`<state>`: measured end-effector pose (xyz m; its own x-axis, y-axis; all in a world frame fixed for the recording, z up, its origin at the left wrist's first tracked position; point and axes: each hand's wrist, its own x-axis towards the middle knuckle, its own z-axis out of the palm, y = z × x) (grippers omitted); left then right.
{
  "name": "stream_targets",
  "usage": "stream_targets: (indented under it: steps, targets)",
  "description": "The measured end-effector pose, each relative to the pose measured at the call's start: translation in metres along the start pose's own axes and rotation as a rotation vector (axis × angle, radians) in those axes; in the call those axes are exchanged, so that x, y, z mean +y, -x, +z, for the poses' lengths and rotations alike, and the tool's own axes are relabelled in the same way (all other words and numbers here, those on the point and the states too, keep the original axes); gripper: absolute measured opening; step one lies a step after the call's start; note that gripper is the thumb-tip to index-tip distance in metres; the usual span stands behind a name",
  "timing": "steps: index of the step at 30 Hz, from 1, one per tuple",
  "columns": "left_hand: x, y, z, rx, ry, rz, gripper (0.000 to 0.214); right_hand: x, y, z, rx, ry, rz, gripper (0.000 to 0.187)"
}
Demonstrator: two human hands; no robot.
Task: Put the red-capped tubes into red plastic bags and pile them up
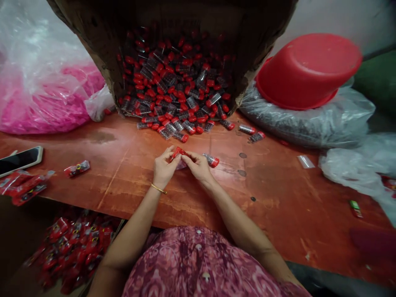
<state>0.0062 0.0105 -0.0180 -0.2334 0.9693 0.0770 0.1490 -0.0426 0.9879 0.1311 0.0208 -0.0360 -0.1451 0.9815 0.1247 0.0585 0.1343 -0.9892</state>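
Both my hands meet over the middle of the table, pinching a small red printed plastic packet (178,152) between them. My left hand (164,167), with a gold bangle at its wrist, has its fingers closed on the packet's left side. My right hand (198,166) grips the other side with thumb and fingers. A clear part of the packet hangs below the fingertips; whether anything is inside cannot be made out. Just beyond my right hand lies a clear tube with a red cap (211,160) and dark contents.
A cardboard box (102,53) on its side spills many red-capped tubes (173,90). Filled packets (23,187) and a phone (21,161) lie left; more packets (74,247) sit below the edge. A red tub (309,70) tops a plastic sack (303,123); a pink-filled bag (46,99) stands left.
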Motion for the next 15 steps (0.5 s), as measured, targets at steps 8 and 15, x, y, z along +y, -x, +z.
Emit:
stream_targets:
  steps: [8,15]
  targets:
    - [0.022,0.041,0.011,-0.142,0.546,-0.551,0.038,-0.012,0.033,-0.003,0.245,0.211,-0.053,0.036]
    - [0.029,0.051,0.012,-0.069,0.533,-0.625,0.038,-0.016,0.043,-0.006,0.120,0.288,-0.029,0.031]
